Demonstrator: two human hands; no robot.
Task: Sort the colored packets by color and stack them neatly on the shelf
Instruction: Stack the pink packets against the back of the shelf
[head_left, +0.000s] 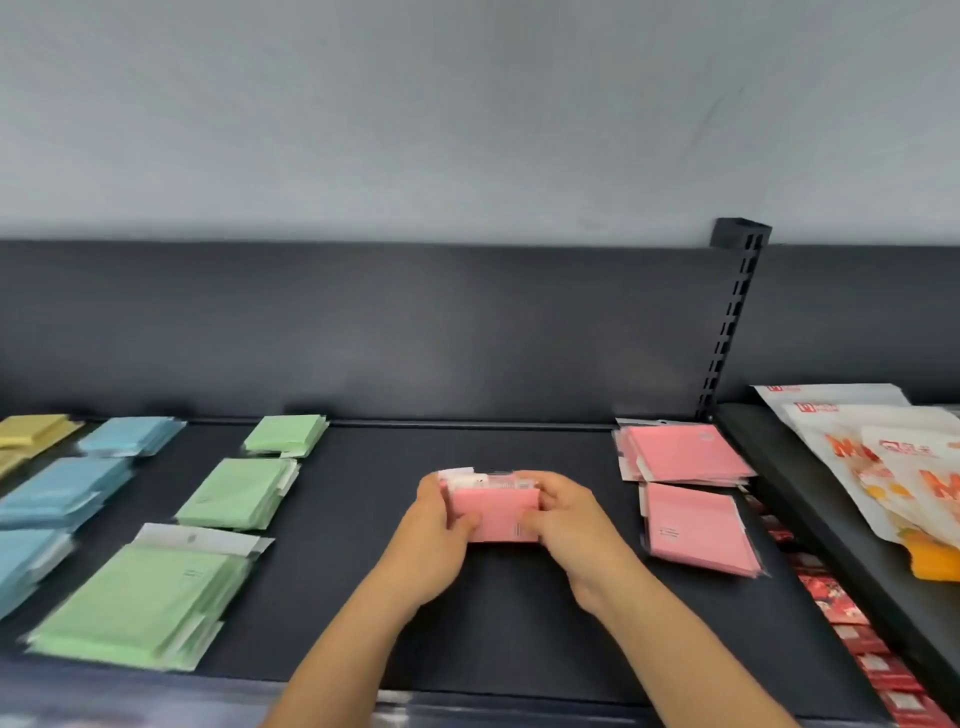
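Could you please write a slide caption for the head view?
Left hand and right hand grip a bundle of pink square packets at the dark shelf, between green packet stacks and pink packet stacks.

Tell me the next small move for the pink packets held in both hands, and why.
Probably carry the pink packets, gripped between the left hand and right hand, rightward onto the near pink stack: the colors match, and the green stacks lie on the opposite side.
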